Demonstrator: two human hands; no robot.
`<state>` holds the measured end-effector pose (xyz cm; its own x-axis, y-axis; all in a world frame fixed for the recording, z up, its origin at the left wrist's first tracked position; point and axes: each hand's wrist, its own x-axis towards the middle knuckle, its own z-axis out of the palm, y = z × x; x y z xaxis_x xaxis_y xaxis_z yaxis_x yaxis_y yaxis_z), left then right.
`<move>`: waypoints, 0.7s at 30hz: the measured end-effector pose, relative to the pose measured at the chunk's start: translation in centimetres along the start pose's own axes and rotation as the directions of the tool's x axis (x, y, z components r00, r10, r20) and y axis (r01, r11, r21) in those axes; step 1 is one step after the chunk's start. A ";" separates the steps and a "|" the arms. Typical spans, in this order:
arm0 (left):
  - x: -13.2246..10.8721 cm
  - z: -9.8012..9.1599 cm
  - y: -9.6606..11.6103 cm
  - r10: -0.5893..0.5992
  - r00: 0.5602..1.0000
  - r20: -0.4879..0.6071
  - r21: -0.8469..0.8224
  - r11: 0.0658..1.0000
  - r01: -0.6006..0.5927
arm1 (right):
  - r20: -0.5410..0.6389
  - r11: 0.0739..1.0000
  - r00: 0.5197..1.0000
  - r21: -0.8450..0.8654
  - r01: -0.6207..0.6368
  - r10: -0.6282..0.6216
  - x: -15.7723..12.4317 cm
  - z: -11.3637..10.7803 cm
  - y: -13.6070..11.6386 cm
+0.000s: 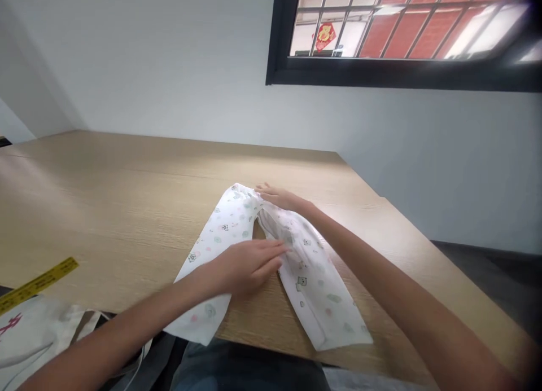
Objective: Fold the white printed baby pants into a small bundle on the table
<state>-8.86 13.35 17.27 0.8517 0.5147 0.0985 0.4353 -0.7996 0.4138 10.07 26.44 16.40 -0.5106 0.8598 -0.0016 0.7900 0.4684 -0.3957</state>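
Note:
A pair of white printed trousers lies spread on the wooden table, its two legs fanned toward me and its waist away from me. Small green, pink and black figures dot the cloth. My left hand reaches across the near leg, fingers stretched out and slightly blurred, their tips at the inner edge of the right-hand leg. Up at the waist, my right hand rests flat on the fabric with fingers extended. Neither hand grips the cloth. Some creases show along the right-hand leg near the crotch.
The pale wooden table meets a white wall at the back. A yellow measuring strip lies at the left edge, above a white cloth bag. A dark-framed barred window is at upper right. My lap is below the near edge.

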 end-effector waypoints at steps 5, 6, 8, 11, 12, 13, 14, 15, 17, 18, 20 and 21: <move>10.1 2.0 -2.5 0.021 0.999 0.046 0.099 0.995 -0.025 | 0.144 1.000 0.990 0.006 -0.010 0.009 -4.4 -1.2 1.3; 10.9 2.3 -2.6 0.008 0.999 0.041 0.114 0.993 -0.013 | 0.160 1.000 0.987 -0.011 0.003 -0.001 -4.8 -0.8 1.3; 10.8 3.1 -2.1 0.017 0.999 0.052 0.132 0.991 -0.023 | 0.166 0.999 0.986 -0.044 0.033 -0.025 -5.0 0.5 1.4; 7.5 5.0 0.8 0.133 0.986 0.103 0.136 0.980 -0.147 | 0.098 0.995 0.995 -0.088 0.044 -0.035 -4.5 2.9 1.8; 6.0 6.0 2.2 0.188 0.977 0.105 0.135 0.970 -0.201 | 0.059 0.993 0.998 -0.109 0.035 -0.029 -4.1 3.5 2.0; 4.5 7.3 3.5 0.262 0.962 0.081 0.149 0.951 -0.272 | 0.020 0.991 1.000 -0.129 0.026 -0.023 -3.8 4.0 2.2; 3.2 8.7 4.7 0.287 0.958 0.006 0.172 0.943 -0.283 | -0.014 0.989 1.000 -0.144 0.017 -0.020 -3.5 4.3 2.4; 2.0 10.3 5.8 0.344 0.935 -0.082 0.200 0.925 -0.323 | -0.039 0.988 0.999 -0.154 0.013 -0.019 -3.2 4.6 2.5; 0.7 13.1 7.4 0.437 0.826 -0.356 0.286 0.893 -0.348 | -0.064 0.988 0.998 -0.152 0.015 -0.025 -2.7 4.7 2.7; 0.5 14.2 7.8 0.446 0.780 -0.438 0.305 0.890 -0.338 | -0.071 0.990 0.997 -0.141 0.018 -0.028 -2.6 4.6 2.7; 0.7 15.3 8.4 0.410 0.756 -0.510 0.271 0.911 -0.311 | -0.098 0.992 0.995 -0.121 0.020 -0.032 -2.5 4.5 2.7; 1.0 15.3 8.7 0.371 0.777 -0.509 0.231 0.928 -0.292 | -0.117 0.994 0.993 -0.109 0.020 -0.033 -2.6 4.4 2.6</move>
<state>0.26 2.22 7.11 0.6744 0.2606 0.6908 0.2226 -0.9639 0.1463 11.96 24.56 11.32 -0.4928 0.8620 0.1186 0.8121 0.5046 -0.2929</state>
